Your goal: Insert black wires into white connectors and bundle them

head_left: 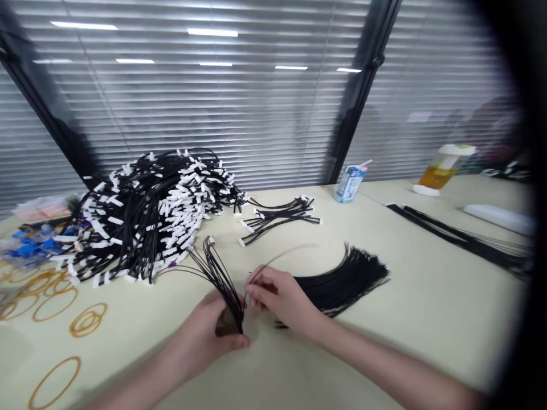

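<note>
My left hand [213, 330] is closed around the lower end of a small bundle of thin black wires [220, 270], which fans out up and to the left. Beside it, my right hand [273, 293] pinches a single thin wire [282, 251], its free end curving off to the right in a blur. The connector end in my left hand is hidden by the fingers. Just right of my right hand lies a thick bunch of loose black wires [348, 282], partly covered by that hand and forearm.
A big heap of black cables with white connectors [145, 216] lies back left. Several finished-looking cables [284, 216] rest mid-table. Rubber bands [88, 320] and blue pieces [34, 242] are at left. A drink carton [350, 183], a cup of amber liquid [442, 169] and long black wires [453, 234] lie right.
</note>
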Demonstrator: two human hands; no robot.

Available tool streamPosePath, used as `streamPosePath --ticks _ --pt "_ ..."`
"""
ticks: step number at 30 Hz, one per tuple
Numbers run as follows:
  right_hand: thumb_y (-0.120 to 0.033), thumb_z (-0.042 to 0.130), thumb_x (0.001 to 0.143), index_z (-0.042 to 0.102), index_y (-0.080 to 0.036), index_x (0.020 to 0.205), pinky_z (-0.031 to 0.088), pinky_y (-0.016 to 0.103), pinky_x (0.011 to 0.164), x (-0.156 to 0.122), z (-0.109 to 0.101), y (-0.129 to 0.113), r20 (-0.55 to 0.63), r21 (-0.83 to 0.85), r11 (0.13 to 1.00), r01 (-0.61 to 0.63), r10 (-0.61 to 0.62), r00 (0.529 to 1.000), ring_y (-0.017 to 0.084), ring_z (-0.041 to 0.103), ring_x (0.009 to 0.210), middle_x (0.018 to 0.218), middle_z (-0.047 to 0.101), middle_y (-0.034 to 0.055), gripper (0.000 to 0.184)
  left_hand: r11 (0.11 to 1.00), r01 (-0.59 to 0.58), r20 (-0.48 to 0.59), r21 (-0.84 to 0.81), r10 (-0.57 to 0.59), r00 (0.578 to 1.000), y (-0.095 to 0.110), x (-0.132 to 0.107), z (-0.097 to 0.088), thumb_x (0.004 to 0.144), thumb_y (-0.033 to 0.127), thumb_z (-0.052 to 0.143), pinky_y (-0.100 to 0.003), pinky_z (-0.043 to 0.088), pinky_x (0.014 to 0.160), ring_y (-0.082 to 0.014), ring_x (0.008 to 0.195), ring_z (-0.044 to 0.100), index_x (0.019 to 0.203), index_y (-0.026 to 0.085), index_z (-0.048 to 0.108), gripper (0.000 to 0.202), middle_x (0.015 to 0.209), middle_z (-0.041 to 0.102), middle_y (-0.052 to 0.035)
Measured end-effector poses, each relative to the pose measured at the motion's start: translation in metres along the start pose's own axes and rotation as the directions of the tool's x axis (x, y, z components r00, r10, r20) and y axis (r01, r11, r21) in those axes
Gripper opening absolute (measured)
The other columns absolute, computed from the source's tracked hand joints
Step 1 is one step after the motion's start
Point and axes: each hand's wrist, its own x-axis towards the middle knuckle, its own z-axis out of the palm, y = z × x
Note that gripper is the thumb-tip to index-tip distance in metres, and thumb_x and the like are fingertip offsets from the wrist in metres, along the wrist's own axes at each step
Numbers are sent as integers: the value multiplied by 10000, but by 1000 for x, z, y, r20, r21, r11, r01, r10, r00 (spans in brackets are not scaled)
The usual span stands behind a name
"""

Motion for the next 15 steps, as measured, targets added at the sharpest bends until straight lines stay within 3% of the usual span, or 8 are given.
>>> streamPosePath --ticks 2,5,7,10,12,15 --pt "-348 498 885 516 -184 872 458 219 611 9 -8 -1 24 21 1000 10 -11 1000 91 542 613 696 593 -15 165 1000 -4 21 -9 4 1000 -1 0 1 677 316 719 -310 473 764 -225 900 568 1023 183 629 382 1081 561 -82" --pt "-328 513 875 537 -185 978 486 243 740 16 -24 -5 88 2 1000 22 -22 996 111 604 780 849 644 17 178 999 19 50 -47 -17 999 -2 0 2 678 326 720 -287 471 715 -195 828 565 989 159 629 365 1037 555 -80" --pt "-297 524 867 583 -186 1002 465 258 810 14 -38 -11 92 -51 998 23 -18 996 124 601 871 947 650 34 184 993 51 73 -104 -44 996 -2 1 3 676 321 722 -273 468 682 -176 774 562 964 142 614 355 972 560 -69" --pt "-238 559 841 648 -198 946 424 256 786 0 -61 -23 109 -241 968 68 -43 993 126 568 842 942 642 28 143 986 69 89 -155 -55 995 -1 0 3 684 312 718 -267 471 678 -172 760 566 946 137 599 336 887 558 -47" --pt "-213 558 843 663 -205 902 411 243 745 -10 -71 -29 287 -459 869 187 -54 956 125 552 825 888 634 14 120 990 48 84 -133 -37 996 0 0 2 692 315 712 -265 474 669 -173 756 566 944 143 603 324 854 558 -40" --pt "-204 560 853 657 -200 861 404 242 749 -19 -74 -32 455 -592 743 313 -12 890 135 543 854 846 619 7 97 997 0 70 -75 5 998 1 -1 0 705 331 702 -264 479 645 -172 740 561 958 157 613 320 843 560 -37"
